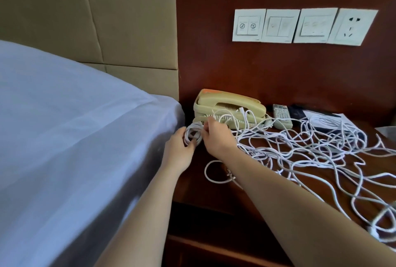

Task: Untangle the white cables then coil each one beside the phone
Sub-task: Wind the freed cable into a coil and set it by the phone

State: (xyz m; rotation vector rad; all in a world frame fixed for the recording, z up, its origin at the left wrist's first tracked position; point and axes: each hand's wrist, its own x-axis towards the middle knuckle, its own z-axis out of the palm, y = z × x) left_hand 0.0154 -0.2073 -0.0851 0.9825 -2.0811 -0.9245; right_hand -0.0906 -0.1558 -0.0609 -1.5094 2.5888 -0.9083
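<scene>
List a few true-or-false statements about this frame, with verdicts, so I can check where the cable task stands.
1. The left hand and right hand both hold a small coil of white cable by the phone. True.
2. The handset is lifted off the phone. False: the handset rests on the phone.
3. A loose tangle of white cables sprawls over the nightstand. True.
4. A cable is plugged into the wall socket. False: the wall socket is empty.
5. The remote lies left of the phone. False: the remote lies to its right.

Padded headboard (85, 15), wood-panelled wall (278, 69)
</scene>
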